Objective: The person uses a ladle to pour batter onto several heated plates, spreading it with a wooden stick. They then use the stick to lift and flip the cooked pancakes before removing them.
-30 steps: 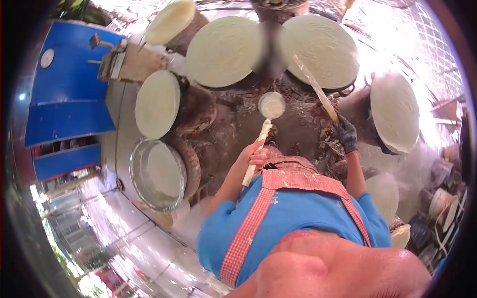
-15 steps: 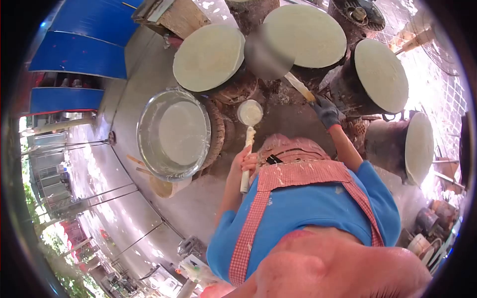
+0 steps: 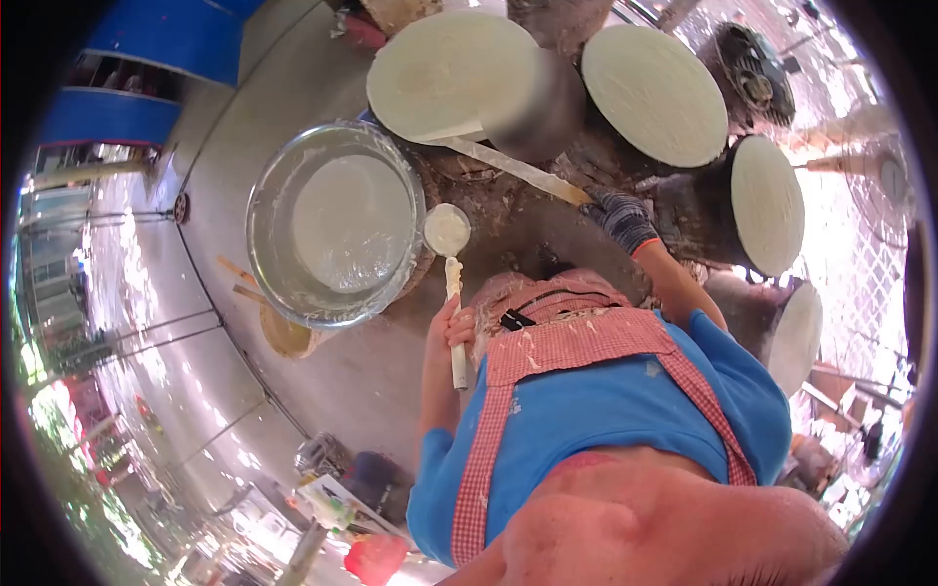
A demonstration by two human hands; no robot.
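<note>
My left hand [image 3: 455,325] is closed round the pale, batter-crusted handle of a ladle [image 3: 448,230]. The ladle's round cup, coated with pale batter, is just right of the metal basin's rim. In a dark knitted glove, my right hand [image 3: 621,219] grips the handle end of a long flat spatula [image 3: 528,174]. The spatula's far end reaches the near edge of a round griddle covered by a pale batter sheet [image 3: 440,78]. A blurred patch hides the right side of that sheet. White batter [image 3: 354,223] lies in the large metal basin [image 3: 262,210].
More round griddles with pale sheets [image 3: 655,96], [image 3: 768,205], [image 3: 793,337] curve round to my right. A dark motor-like machine [image 3: 757,76] stands behind them. Left of the basin is a small tub [image 3: 285,330] with sticks. A blue panel [image 3: 161,39] is at the far left.
My view has turned right, and the griddles sit differently in it. My right hand has swung the spatula leftward to the griddle edge. My left hand still holds the ladle.
</note>
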